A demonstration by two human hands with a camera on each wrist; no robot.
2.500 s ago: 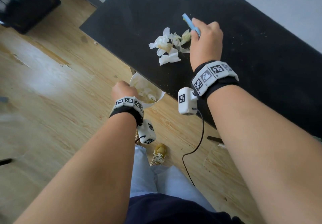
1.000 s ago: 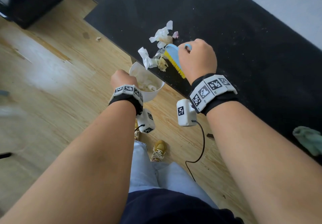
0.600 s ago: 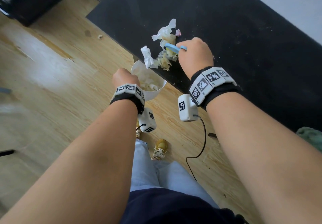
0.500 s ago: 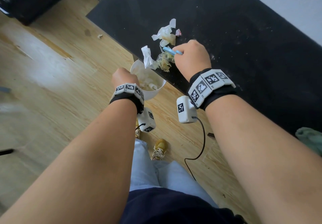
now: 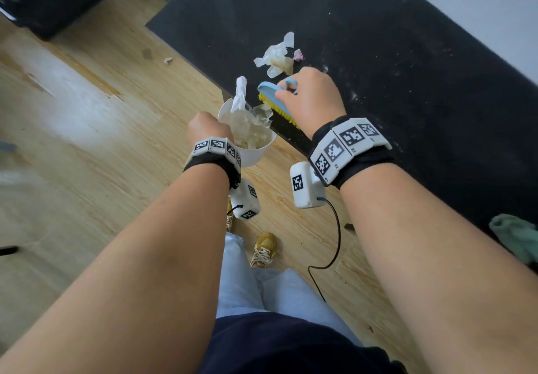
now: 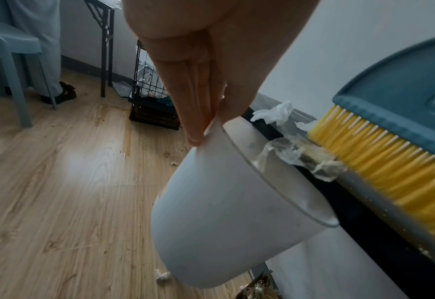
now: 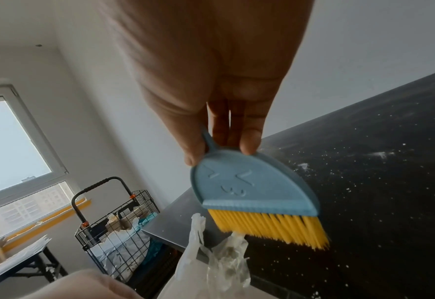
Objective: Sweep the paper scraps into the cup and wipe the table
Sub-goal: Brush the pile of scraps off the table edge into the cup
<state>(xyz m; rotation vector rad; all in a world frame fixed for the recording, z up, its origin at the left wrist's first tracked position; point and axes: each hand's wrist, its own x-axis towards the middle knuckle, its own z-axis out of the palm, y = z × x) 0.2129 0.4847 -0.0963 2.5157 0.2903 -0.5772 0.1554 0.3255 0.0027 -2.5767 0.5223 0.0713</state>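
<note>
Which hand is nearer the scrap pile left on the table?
Right. The right hand, gripping the brush, sits just beside the pile; the left hand holds the cup off the table edge, farther away.

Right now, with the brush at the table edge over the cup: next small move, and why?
Probably lift the brush back behind the scrap pile on the table and pull it toward the cup. The right hand has the bristles at the edge, scraps are tipping over the rim, the left hand holds the cup there, yet that pile remains.
</note>
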